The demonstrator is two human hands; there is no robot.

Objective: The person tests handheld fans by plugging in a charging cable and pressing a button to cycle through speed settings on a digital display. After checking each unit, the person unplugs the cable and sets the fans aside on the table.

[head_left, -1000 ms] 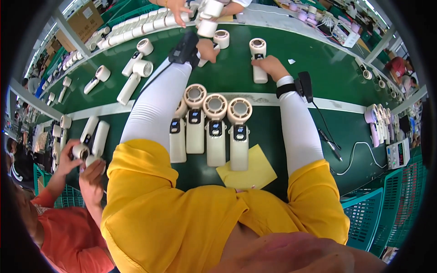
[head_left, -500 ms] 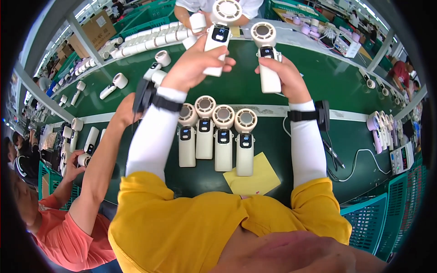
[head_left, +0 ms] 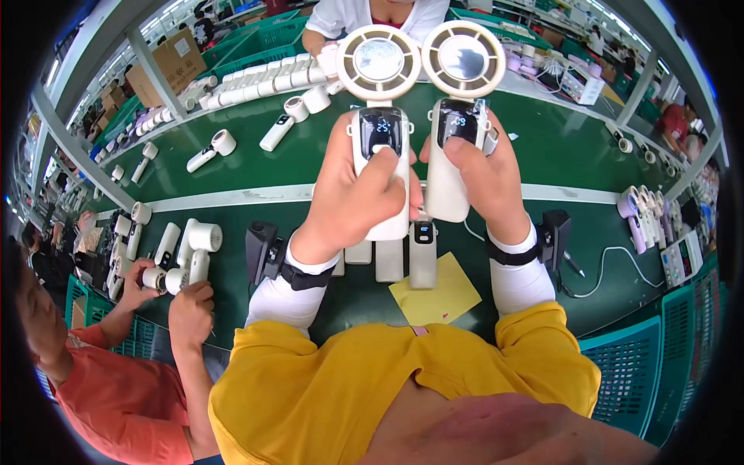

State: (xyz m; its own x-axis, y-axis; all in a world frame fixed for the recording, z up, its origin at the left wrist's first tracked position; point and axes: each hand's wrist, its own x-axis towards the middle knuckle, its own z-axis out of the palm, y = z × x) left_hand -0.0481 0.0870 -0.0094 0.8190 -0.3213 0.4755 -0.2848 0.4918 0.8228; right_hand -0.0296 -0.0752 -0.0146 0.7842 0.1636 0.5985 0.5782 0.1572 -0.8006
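At the far left, a neighbouring person in an orange top is working with both hands (head_left: 174, 283) on a white handheld fan (head_left: 194, 252), well apart from the wearer's fingers; more white fans (head_left: 213, 147) are lying on the green table (head_left: 256, 194) beyond.

The left hand (head_left: 353, 194) is gripping the left fan (head_left: 380, 116) upright by its handle, fingers wrapping tightly around the body and the thumb pressing on the front face just below the lit dark display. The round fan head is standing above the fingertips.

The right hand (head_left: 484, 182) is holding the right fan (head_left: 459, 108) the same way, fingers clamping the handle from the right side, thumb lying across the front below its lit display. The two fans are sitting side by side, heads nearly touching, raised in front of the camera.

Below the knuckles, a row of white fan handles (head_left: 403, 252) is standing on the table, with a yellow paper sheet (head_left: 434, 298) just beside them toward the wearer. Both wrists are wearing black strapped devices (head_left: 263, 252).

To the right of the right hand, a white cable (head_left: 612, 267) is trailing over the table, and purple fans (head_left: 643, 205) are lying well apart near the edge.
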